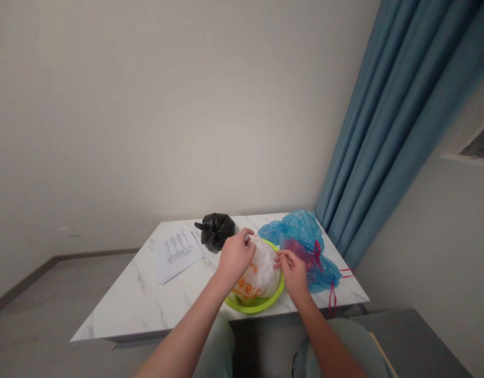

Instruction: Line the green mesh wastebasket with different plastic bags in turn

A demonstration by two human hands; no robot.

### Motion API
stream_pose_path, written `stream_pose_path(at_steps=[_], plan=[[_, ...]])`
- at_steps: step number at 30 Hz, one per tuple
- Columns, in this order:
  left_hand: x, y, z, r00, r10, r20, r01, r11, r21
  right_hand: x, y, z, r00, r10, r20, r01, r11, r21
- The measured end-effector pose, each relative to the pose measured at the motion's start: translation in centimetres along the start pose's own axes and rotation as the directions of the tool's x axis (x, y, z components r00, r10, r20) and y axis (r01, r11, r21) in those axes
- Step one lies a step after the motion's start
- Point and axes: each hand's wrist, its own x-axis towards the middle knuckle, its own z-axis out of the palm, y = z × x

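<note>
**A:** Hand count?

**B:** Two, both bare: the left hand (236,256) and the right hand (291,273).

**A:** Left hand's state?

**B:** Narrow, with thumb and fingertips pinched on the top of the white plastic bag (260,275), near 12 o'clock on the bag.

**A:** And the right hand?

**B:** Narrow too, thumb and forefinger close together at the bag's edge, near 2 o'clock on it. Film caught between them or not: impossible to tell from this view.

**A:** Bag's place?

**B:** Between the two hands and resting in one lime-green plastic basin (254,308). Orange print across its front. Left hand at the bag's 10 o'clock, right hand at its 3 o'clock.

**A:** Other bags?

**B:** Two more, so three in all. One black plastic bag (216,231), tied at the top, at 11 o'clock from the basin, just beyond the left hand. One crumpled blue plastic bag (301,236) at 2 o'clock, just beside the right hand, with a pinkish-red patch (295,251) showing through it and red cords (332,300) trailing near 4 o'clock.

**A:** Paper?

**B:** One sheet of printed paper (178,254) at 10 o'clock, well apart from the basin, its print too small to read.

**A:** Under and around all that?

**B:** One white marble-patterned surface (143,299) with grey veins, carrying everything. Past its far right corner, near 1 o'clock, a blue curtain (383,131). Off to 9 o'clock and lower down, a grey floor (49,294).
</note>
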Motion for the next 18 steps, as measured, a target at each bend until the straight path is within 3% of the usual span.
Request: stream_pose_path(at_steps=[5,8,10,14,18], plan=[[4.0,-0.1,-9.1,0.961,-0.028,-0.274,0.111,0.949,0.294,1.1,0.3,-2.1,0.953,0.21,-0.219,-0.149,0.953,0.265],[4.9,-1.8,-14.4,0.909,-0.09,-0.407,0.257,0.891,0.375,1.5,0.7,-2.9,0.895,0.308,-0.323,-0.176,0.909,0.378],[4.7,-3.4,-16.9,0.869,-0.086,-0.487,0.312,0.86,0.404,1.8,0.8,-3.3,0.863,0.366,-0.347,-0.196,0.877,0.438],[3.2,-7.3,-18.8,0.818,-0.076,-0.57,0.364,0.836,0.41,2.8,0.6,-4.8,0.845,0.419,-0.334,-0.236,0.851,0.47],[1.4,-12.2,-16.9,0.806,-0.106,-0.582,0.394,0.83,0.394,4.2,0.8,-7.8,0.844,0.435,-0.314,-0.283,0.858,0.429]])
